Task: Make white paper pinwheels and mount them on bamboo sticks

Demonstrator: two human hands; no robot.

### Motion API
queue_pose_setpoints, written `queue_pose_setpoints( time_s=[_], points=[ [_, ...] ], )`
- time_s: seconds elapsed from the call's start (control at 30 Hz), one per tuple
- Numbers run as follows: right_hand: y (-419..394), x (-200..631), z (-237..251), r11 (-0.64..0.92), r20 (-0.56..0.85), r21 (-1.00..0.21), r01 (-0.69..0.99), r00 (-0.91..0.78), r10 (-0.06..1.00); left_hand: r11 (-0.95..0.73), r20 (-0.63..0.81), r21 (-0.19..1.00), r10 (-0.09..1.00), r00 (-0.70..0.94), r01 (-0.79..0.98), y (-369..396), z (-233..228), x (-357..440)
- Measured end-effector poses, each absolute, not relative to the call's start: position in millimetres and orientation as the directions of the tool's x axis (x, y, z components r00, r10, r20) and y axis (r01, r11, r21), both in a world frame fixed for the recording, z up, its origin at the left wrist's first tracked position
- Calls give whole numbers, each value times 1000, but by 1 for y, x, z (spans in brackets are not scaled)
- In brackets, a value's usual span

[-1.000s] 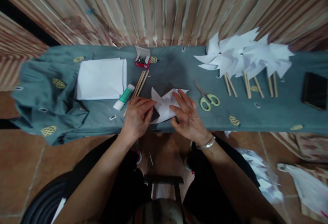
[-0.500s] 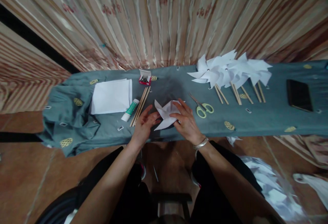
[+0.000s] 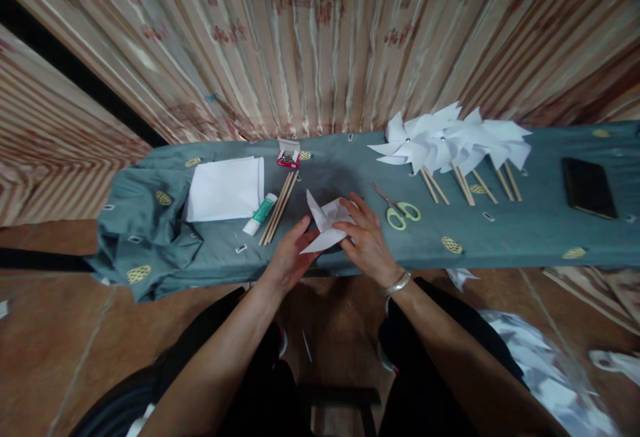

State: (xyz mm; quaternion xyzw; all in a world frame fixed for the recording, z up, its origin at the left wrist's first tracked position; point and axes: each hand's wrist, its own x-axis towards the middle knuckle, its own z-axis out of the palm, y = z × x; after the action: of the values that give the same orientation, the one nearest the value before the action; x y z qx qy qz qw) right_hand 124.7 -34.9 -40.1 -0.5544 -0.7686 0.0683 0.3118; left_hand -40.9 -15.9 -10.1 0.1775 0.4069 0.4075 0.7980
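A partly folded white paper pinwheel (image 3: 326,222) lies at the near edge of a bench draped in teal cloth (image 3: 525,230). My left hand (image 3: 291,255) cups its lower left side from beneath, fingers touching the paper. My right hand (image 3: 367,238), a silver bangle at its wrist, presses down on the right half of the paper. Just left of the paper lie several wooden sticks (image 3: 278,207) and a green and white glue stick (image 3: 260,214). Yellow-handled scissors (image 3: 397,209) lie to the right of my right hand.
A stack of white sheets (image 3: 226,188) lies at the left. A small red box of pins (image 3: 289,155) sits at the back. Several finished white pinwheels (image 3: 450,138) on sticks lie at the back right, a black phone (image 3: 587,187) beyond them. Paper scraps (image 3: 530,357) litter the floor.
My view has tilted up and pulled back. My left hand slid from on top of the paper to under its lower left edge, which is now lifted slightly.
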Motion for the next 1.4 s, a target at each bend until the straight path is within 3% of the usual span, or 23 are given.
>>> queue_pose_setpoints(
  time_s=[0.17,0.37,0.73,1.2,1.4],
  points=[
    [-47,119,-29,420,474,-325,848,-238,848,542,-413,641,840,351,-543,-16,-8,-43],
    [-55,115,-17,473,526,-293,831,-273,806,465,-336,677,885,323,-570,-13,3,-47],
    [-69,120,-2,477,532,-128,870,-345,773,401,-226,793,893,389,-459,-20,12,-62],
    [-79,124,10,529,532,-150,835,-383,755,362,-200,848,895,399,-387,-28,20,-61],
    [-80,120,11,519,524,-180,835,-365,770,373,-284,846,920,270,-380,-32,17,-54]
  ],
)
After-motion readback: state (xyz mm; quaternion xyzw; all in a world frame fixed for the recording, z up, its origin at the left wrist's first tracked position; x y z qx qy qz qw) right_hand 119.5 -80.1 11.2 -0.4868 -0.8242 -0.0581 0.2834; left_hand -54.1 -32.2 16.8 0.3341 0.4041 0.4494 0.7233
